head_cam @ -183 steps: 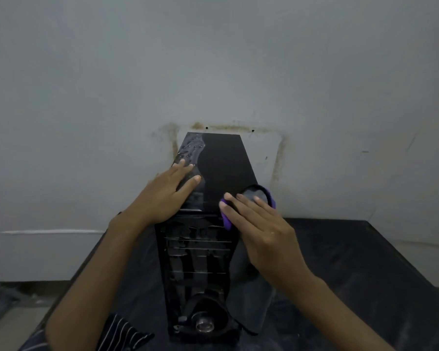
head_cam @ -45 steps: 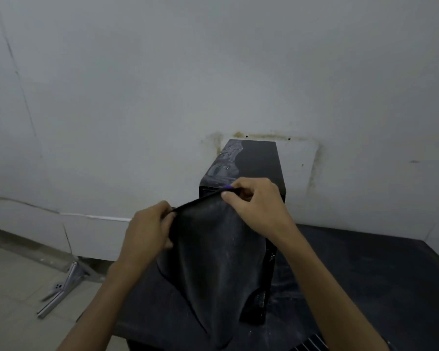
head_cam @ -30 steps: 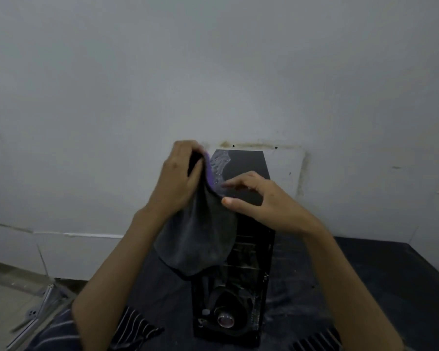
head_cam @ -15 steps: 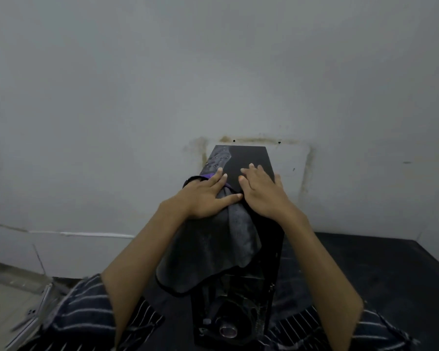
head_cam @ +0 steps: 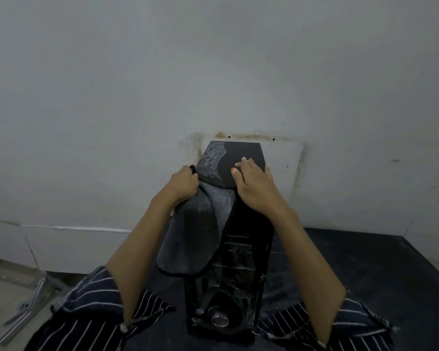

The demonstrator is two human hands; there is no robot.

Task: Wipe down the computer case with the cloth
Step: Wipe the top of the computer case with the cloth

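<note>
So the case (head_cam: pixel 241 249) is standing upright on a dark table (head_cam: pixel 365 274), back end right up against the wall (head_cam: pixel 213 72). Left hand (head_cam: pixel 184 184) is bunched up at the case's top left edge, fingers curled tight around a gathered bit of the cloth (head_cam: pixel 195 234). Everything below those fingers just hangs loose, draped down the left side of the case, with the rounded bottom hem ending about halfway down the open front.

Right hand (head_cam: pixel 254 184) is flat on the top panel, fingers straight and slightly spread, palm down, holding nothing, just pressing on the surface. Its fingertips point toward the wall, and the thumb side sits just beside the top of the cloth. Between the two sets of fingers there's a greyish smeared patch with little dots on the panel. Could be dust or wet streaks, honestly too dim to say.

Below both wrists, the case front shows some horizontal bars and a round shiny part near the bottom. Striped sleeves (head_cam: pixel 99 305) are pushed up both forearms. Down on the floor, left of the left elbow, a metal piece (head_cam: pixel 23 310) is lying there.
</note>
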